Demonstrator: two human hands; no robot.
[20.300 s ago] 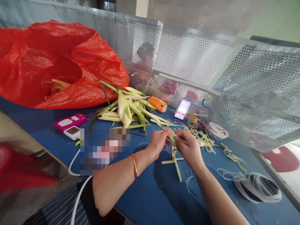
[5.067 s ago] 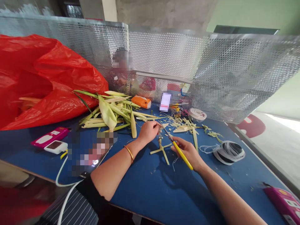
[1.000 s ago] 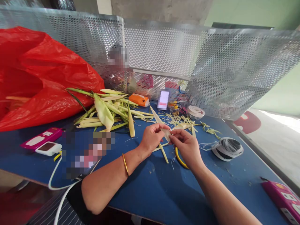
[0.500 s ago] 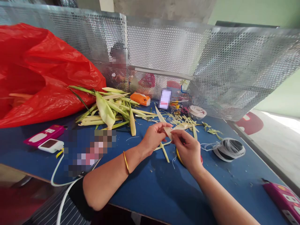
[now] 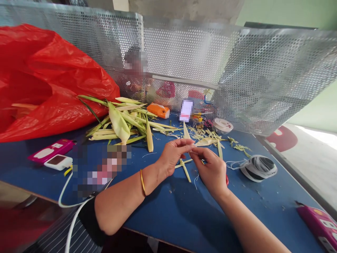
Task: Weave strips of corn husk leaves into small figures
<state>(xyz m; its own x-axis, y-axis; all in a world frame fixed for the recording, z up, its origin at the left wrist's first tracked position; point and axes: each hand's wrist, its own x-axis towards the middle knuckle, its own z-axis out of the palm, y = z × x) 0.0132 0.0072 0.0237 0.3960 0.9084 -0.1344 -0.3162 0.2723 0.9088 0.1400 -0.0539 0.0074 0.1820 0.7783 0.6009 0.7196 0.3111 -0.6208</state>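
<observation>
Over the middle of the blue table, my left hand (image 5: 174, 154) pinches a pale strip of corn husk (image 5: 186, 130), whose pointed end stands up beyond the fingers. My right hand (image 5: 212, 168) meets it from the right, thumb and fingertips closed on the husk's lower end. The fingers hide most of that end. Below the hands lies a cross-shaped bundle of husk strips (image 5: 185, 171). Something with a red edge (image 5: 227, 180) sits mostly hidden under my right hand. Beyond the hands is another loose husk piece (image 5: 206, 141).
A pile of corn husks (image 5: 122, 126) lies beside a red plastic bag (image 5: 86, 77). Farther back are an orange tissue pack (image 5: 158, 110), a phone (image 5: 186, 110), husk scraps and a tape roll (image 5: 222, 125). A string spool (image 5: 258, 168) stands right. Perforated metal panels (image 5: 184, 45) border the back.
The husk strip has turned more upright, and less of it shows between my hands. My fingertips have come closer together. The view has shifted slightly.
</observation>
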